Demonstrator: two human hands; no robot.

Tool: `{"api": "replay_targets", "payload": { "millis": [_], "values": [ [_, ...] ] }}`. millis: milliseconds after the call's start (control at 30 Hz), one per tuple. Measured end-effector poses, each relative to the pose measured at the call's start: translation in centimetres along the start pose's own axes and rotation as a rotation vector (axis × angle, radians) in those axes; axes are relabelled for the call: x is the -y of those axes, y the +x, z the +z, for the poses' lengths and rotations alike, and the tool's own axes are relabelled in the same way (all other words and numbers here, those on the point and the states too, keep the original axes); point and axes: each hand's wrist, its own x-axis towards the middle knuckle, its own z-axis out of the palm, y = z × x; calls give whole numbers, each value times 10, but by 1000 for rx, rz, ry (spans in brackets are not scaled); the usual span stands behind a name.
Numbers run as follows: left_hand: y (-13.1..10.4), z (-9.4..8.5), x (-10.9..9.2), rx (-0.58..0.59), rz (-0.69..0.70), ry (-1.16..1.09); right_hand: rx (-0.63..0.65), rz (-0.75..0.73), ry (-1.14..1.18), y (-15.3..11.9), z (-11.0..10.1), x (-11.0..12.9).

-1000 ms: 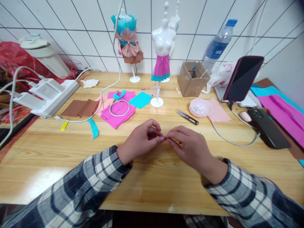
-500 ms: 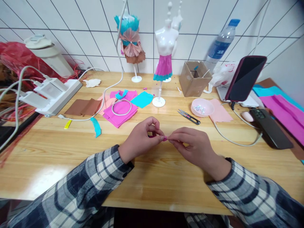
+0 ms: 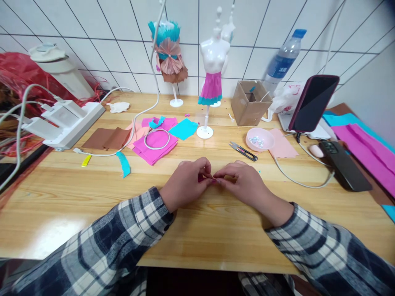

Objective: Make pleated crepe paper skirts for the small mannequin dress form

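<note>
L hand [image 3: 187,183] & R hand [image 3: 242,181] both pinch a small magenta piece [image 3: 213,181], mostly hidden by fingers, over the table [image 3: 200,238] nr its front. Beyond, on L, magenta sheets [image 3: 152,157] w/ white ring [image 3: 157,149] on top; on R, snips [image 3: 239,149], then pink bowl [image 3: 262,149] w/ shiny bits [image 3: 257,142]. At back, white mannequin [image 3: 214,53] in magenta skirt [image 3: 211,85], cardboard box [image 3: 247,110] to its R.

Counter [image 3: 197,242] of smooth, glossy wood, mannequin [image 3: 214,53] in glossy white plastic, pink sheets [image 3: 149,155] matt and paper-like, snips [image 3: 245,153] with bare metal blades, bowl [image 3: 268,144] of smooth translucent plastic, box [image 3: 246,114] of matt cardboard, pink piece [image 3: 214,181] between the hands [image 3: 187,183] too small to grade
</note>
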Motion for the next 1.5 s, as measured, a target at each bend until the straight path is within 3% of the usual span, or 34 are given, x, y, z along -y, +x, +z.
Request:
{"api": "replay_targets", "payload": {
  "millis": [500, 733, 1033, 1300, 1500],
  "values": [
    [1, -2, 3, 49, 31, 9, 77, 97, -40, 2, 1, 1],
    [4, -24, 10, 103, 223, 424, 66, 62, -54, 3, 0, -4],
    [-2, -39, 5, 196, 254, 552, 60, 61, -45, 4, 1, -7],
    [-4, -35, 8, 155, 289, 637, 70, -123, -55, 3, 2, -19],
    [-10, -33, 12, 134, 385, 664, 144, -295, -262, -1, -3, -18]
  ]
}}
